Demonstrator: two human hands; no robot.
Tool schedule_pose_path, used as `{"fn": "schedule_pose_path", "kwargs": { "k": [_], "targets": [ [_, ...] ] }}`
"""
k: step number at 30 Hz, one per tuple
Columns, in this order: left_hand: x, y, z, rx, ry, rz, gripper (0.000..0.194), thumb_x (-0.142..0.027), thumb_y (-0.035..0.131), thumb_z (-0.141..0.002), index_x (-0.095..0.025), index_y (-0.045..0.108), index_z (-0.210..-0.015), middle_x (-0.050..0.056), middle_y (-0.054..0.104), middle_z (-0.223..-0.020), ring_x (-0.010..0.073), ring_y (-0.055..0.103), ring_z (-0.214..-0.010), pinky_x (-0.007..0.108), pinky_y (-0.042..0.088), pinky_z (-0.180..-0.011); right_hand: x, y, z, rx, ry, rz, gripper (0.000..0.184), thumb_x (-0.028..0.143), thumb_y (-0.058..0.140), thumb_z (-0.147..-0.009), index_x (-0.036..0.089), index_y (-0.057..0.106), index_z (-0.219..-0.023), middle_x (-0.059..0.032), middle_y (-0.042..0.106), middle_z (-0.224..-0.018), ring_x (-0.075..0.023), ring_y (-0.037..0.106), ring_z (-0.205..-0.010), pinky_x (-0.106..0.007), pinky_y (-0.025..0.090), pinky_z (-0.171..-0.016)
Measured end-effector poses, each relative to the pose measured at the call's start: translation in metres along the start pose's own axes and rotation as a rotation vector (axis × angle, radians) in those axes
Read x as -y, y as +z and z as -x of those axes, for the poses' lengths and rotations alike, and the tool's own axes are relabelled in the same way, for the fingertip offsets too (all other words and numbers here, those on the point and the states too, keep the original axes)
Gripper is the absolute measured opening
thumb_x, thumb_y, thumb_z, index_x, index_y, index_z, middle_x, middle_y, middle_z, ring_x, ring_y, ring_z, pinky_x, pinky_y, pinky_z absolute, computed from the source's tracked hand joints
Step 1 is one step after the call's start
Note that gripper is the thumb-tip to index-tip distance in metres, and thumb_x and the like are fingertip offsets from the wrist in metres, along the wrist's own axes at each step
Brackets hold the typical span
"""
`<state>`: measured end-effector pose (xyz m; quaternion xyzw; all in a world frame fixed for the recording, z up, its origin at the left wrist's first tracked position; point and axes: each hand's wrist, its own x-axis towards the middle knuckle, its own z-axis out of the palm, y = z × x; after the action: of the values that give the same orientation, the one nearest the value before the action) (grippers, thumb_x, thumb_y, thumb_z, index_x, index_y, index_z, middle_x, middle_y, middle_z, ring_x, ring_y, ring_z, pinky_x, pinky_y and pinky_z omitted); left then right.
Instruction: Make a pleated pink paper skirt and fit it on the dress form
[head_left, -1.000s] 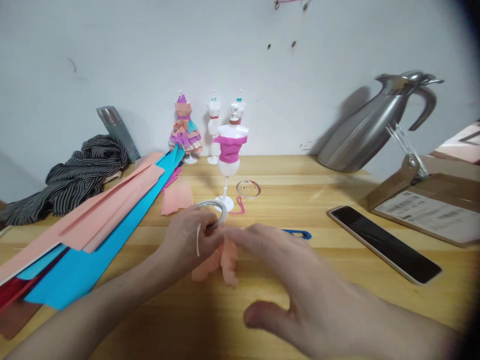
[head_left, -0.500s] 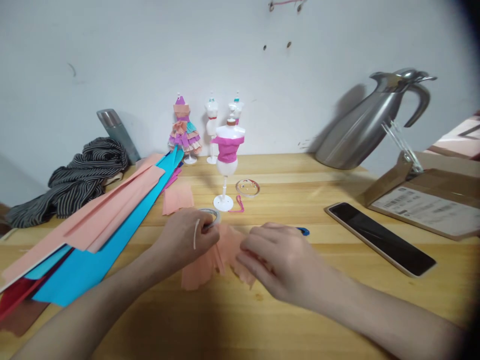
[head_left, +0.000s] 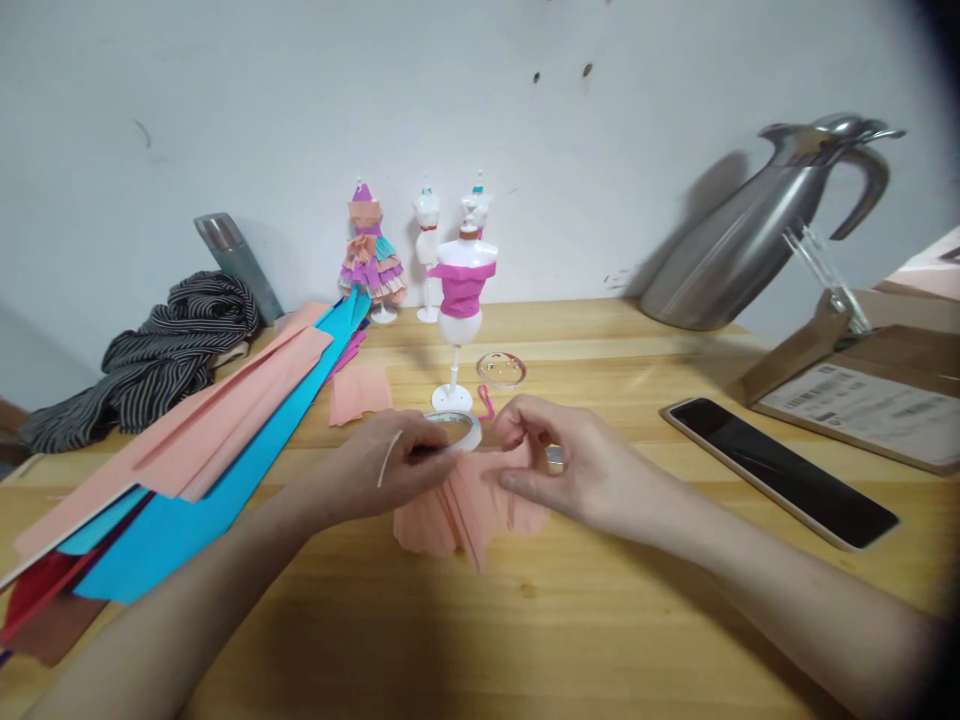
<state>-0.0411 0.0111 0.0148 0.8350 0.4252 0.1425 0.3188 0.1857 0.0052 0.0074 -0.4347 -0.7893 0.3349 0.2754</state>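
Head view: grips tape roll with left hand; holds right hand half-open by pleated peach crepe paper (likely light, tearable; best pinched at gathered top).

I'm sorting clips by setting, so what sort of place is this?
Probably a craft table indoors, perhaps at home: crepe-like paper sheets lie at the left, small dress forms stand near the wall, and the left hand holds a tape roll.
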Motion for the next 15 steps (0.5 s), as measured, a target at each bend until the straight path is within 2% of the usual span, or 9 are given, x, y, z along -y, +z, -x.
{"fn": "schedule_pose_path", "kwargs": {
  "k": [2, 5, 9, 12, 15],
  "targets": [
    [-0.001, 0.001, -0.001, 0.001, 0.03, -0.011, 0.027, -0.03, 0.047, -0.089, -0.016, 0.046, -0.066, -0.004, 0.038, -0.065, 0.0086, 0.035, -0.06, 0.023, 0.023, -0.051, 0.004, 0.002, 0.003, 0.049, -0.013, 0.057, 0.009, 0.023, 0.057, -0.078, 0.019, 0.053, -0.071, 0.0004, 0.057, -0.069, -0.0133, 0.05, -0.062, -0.026, 0.037, -0.059],
    [-0.005, 0.003, -0.001, -0.001, 0.045, -0.039, 0.026, -0.027, 0.047, -0.088, -0.016, 0.043, -0.064, -0.003, 0.039, -0.065, 0.0086, 0.036, -0.06, 0.023, 0.024, -0.051, 0.01, -0.001, 0.006, 0.115, -0.026, -0.004, 0.014, 0.017, 0.053, -0.074, 0.019, 0.046, -0.061, 0.0024, 0.049, -0.062, -0.0124, 0.046, -0.06, -0.026, 0.035, -0.057],
    [-0.011, 0.007, 0.0, -0.01, 0.067, -0.043, 0.03, -0.021, 0.048, -0.085, -0.016, 0.032, -0.059, -0.003, 0.034, -0.062, 0.008, 0.033, -0.059, 0.023, 0.022, -0.051, 0.011, -0.003, 0.004, 0.13, 0.057, -0.155, 0.016, 0.019, 0.054, -0.071, 0.02, 0.042, -0.06, 0.0052, 0.036, -0.058, -0.0099, 0.036, -0.055, -0.024, 0.028, -0.051],
    [-0.008, 0.011, -0.001, -0.033, 0.071, -0.008, 0.032, -0.022, 0.047, -0.085, -0.016, 0.03, -0.059, -0.004, 0.033, -0.061, 0.0078, 0.032, -0.058, 0.024, 0.021, -0.051, 0.006, 0.0, 0.001, 0.142, 0.09, -0.19, 0.017, 0.022, 0.057, -0.072, 0.019, 0.044, -0.061, 0.0059, 0.036, -0.057, -0.0087, 0.034, -0.053, -0.023, 0.026, -0.049],
    [-0.003, 0.013, -0.003, -0.019, 0.009, 0.032, 0.031, -0.025, 0.048, -0.085, -0.016, 0.032, -0.059, -0.004, 0.033, -0.062, 0.0079, 0.031, -0.058, 0.024, 0.019, -0.051, 0.001, 0.002, 0.001, 0.164, 0.103, -0.162, 0.017, 0.025, 0.058, -0.076, 0.019, 0.048, -0.064, 0.0062, 0.035, -0.057, -0.0082, 0.032, -0.053, -0.022, 0.025, -0.047]
  ]
}}
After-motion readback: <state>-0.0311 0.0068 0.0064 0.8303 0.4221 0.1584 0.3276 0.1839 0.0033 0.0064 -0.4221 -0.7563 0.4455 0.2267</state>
